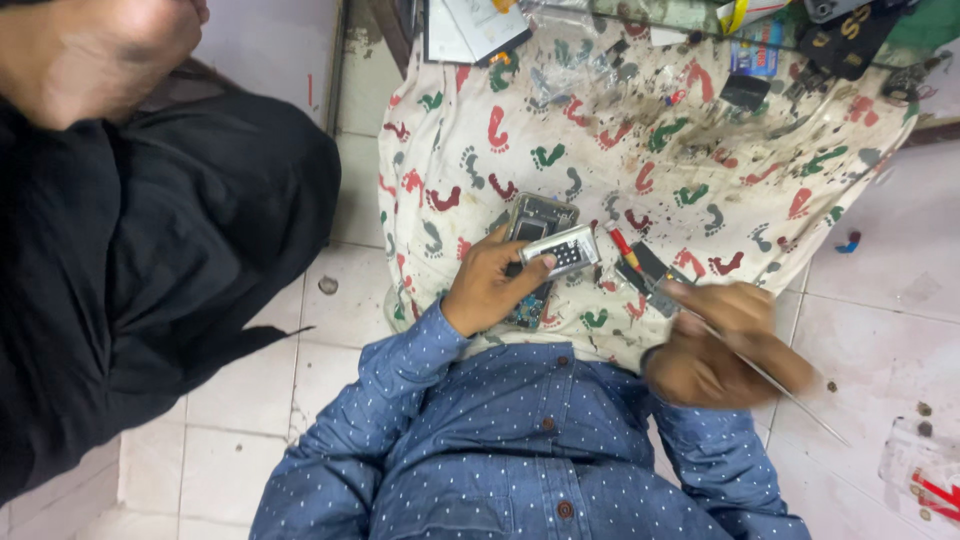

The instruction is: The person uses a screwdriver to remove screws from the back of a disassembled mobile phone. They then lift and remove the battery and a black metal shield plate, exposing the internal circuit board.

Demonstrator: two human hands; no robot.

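My left hand [487,285] grips a small silver phone part with a dark keypad [562,252], holding it just above an opened phone body [541,217] that lies on a white cloth with coloured footprint marks [720,170]. My right hand [722,345] is closed around a thin metal tool [790,395] whose long end points down to the right; the hand is blurred. A red-handled screwdriver [621,243] and a flat black part [652,264] lie on the cloth between my two hands. My blue dotted shirt [520,450] fills the bottom of the view.
Another person in black clothes [150,260] sits at the left, a bare foot [95,50] at the top left. Small parts, papers [470,28] and dark cases [850,40] crowd the cloth's far edge. White floor tiles [890,300] surround it; a clear bag [925,470] lies at the lower right.
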